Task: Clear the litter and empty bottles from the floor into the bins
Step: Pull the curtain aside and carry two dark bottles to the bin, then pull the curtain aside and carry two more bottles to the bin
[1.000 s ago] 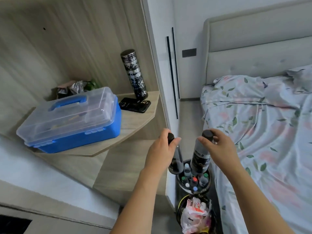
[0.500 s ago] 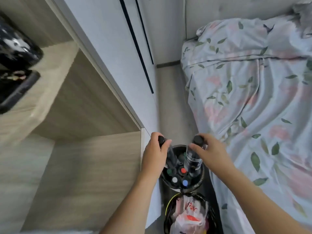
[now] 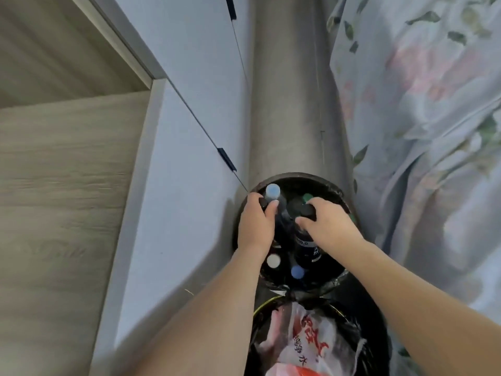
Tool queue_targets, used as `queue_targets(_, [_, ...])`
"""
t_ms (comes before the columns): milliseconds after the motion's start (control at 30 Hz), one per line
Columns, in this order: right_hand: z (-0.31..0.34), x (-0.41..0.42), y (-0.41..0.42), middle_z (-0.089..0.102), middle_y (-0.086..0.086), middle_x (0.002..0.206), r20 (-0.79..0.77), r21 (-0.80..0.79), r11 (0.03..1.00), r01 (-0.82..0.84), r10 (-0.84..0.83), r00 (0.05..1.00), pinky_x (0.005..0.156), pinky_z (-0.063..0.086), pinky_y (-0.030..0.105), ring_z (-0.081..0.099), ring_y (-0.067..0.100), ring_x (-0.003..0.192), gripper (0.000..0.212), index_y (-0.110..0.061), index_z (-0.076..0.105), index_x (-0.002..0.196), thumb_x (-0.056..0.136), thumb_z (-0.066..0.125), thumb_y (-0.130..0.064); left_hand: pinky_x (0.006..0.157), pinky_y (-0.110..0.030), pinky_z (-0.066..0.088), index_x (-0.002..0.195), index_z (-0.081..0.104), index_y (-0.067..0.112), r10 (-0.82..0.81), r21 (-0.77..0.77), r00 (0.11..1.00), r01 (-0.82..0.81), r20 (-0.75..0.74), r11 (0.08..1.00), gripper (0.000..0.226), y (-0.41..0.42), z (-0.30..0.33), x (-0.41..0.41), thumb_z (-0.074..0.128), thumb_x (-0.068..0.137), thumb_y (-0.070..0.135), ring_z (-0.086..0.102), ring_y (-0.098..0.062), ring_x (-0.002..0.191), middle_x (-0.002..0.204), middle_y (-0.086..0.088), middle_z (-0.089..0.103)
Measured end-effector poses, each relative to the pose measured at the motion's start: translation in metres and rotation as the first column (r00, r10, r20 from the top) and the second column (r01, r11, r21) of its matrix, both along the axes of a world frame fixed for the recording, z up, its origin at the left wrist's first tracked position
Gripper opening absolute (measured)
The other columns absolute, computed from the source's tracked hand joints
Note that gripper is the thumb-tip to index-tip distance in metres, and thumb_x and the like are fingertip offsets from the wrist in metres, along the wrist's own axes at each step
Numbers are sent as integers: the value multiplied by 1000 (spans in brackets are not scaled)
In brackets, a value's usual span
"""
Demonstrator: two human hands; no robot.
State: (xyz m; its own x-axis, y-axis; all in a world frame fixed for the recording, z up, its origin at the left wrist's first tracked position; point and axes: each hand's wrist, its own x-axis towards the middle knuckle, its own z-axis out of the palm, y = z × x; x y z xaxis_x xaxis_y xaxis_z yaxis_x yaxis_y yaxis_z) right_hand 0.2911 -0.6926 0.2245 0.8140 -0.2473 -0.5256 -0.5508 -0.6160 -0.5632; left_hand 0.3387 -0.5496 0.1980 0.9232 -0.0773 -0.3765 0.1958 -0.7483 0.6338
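Since a second ago we've leaned right over the bins and both bottles have sunk into the far one. Our left hand [image 3: 256, 223] pinches a dark bottle's cap [image 3: 262, 202] at the bin's 9 o'clock; our right hand [image 3: 326, 225] grips the black-capped bottle [image 3: 306, 244] near the middle. Both bottles stand upright, long axis straight down, so letting go looks like all that's left. That bottle bin [image 3: 292, 178] is packed with capped bottles; the litter bin [image 3: 379, 329] sits at 6 o'clock with a plastic bag [image 3: 309, 340]. Grey floor [image 3: 284, 104] runs to 12 o'clock between white cabinet [image 3: 189, 131] and floral bedsheet [image 3: 420, 131].
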Motion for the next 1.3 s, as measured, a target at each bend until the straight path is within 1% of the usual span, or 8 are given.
queue_targets(167, [-29, 17, 6, 58, 7, 124, 2, -54, 998, 20, -20, 1000, 87, 48, 36, 55, 25, 113, 47, -15, 46, 134, 92, 58, -31, 77, -43, 57, 121, 44, 24, 9, 7, 999, -8, -37, 1000, 35, -1, -32, 17, 44, 97, 50, 66, -25, 86, 104, 1, 62])
queue_targets(267, [-31, 22, 9, 53, 8, 134, 23, -50, 999, 8, -7, 1000, 90, 46, 34, 54, 25, 119, 55, -14, 37, 143, 93, 57, -28, 78, -40, 55, 126, 42, 23, -44, 40, 997, 47, -56, 998, 39, 0, -33, 25, 43, 98, 50, 66, -27, 91, 111, -5, 65])
queue_targets(400, [-23, 19, 9, 47, 9, 139, 12, -35, 999, 10, -9, 1000, 96, 44, 36, 49, 26, 124, 60, -12, 33, 144, 92, 59, -27, 99, -37, 43, 147, 29, 16, -179, 126, 984, 175, 18, 976, 58, 3, -19, 17, 45, 99, 45, 48, -24, 128, 145, -5, 44])
queue_targets(500, [-1, 13, 3, 42, 9, 143, 13, -55, 998, 13, -12, 1000, 104, 38, 36, 42, 25, 131, 61, -11, 32, 145, 93, 58, -27, 104, -36, 40, 148, 29, 13, -226, 174, 969, 207, 99, 963, 59, 7, 2, 13, 45, 100, 43, 42, -22, 132, 148, -5, 38])
queue_targets(667, [70, 3, -13, 40, 7, 145, 20, -62, 998, 15, -14, 1000, 106, 36, 36, 40, 24, 131, 55, -12, 34, 144, 95, 54, -27, 102, -39, 43, 145, 33, 14, -367, 260, 926, 335, 84, 905, 53, 7, 67, 10, 41, 101, 42, 41, -23, 133, 149, -3, 37])
queue_targets(900, [263, -11, -47, 34, 9, 150, 71, -173, 983, -63, 76, 995, 110, 29, 35, 33, 25, 137, 56, -9, 27, 147, 99, 46, -29, 111, -35, 33, 147, 31, 10, -519, 310, 825, 444, 224, 841, 49, -27, 263, 14, 39, 104, 33, 29, -19, 141, 154, -5, 31])
queue_targets(1067, [451, -27, -64, 36, 13, 147, 212, -251, 968, -24, 79, 974, 109, 27, 34, 33, 28, 135, 54, -6, 30, 145, 98, 48, -25, 115, -37, 28, 150, 27, 10, -452, 238, 809, 388, 375, 891, 50, -51, 462, 7, 37, 105, 28, 24, -20, 144, 157, -6, 27])
queue_targets(1300, [672, -101, -59, 32, 9, 151, 430, -367, 925, 97, 77, 899, 111, 27, 35, 31, 26, 138, 55, -8, 29, 147, 98, 46, -27, 119, -36, 23, 151, 27, 9, -416, 221, 672, 360, 613, 906, 53, -45, 689, -58, 38, 104, 31, 22, -22, 146, 158, -8, 27])
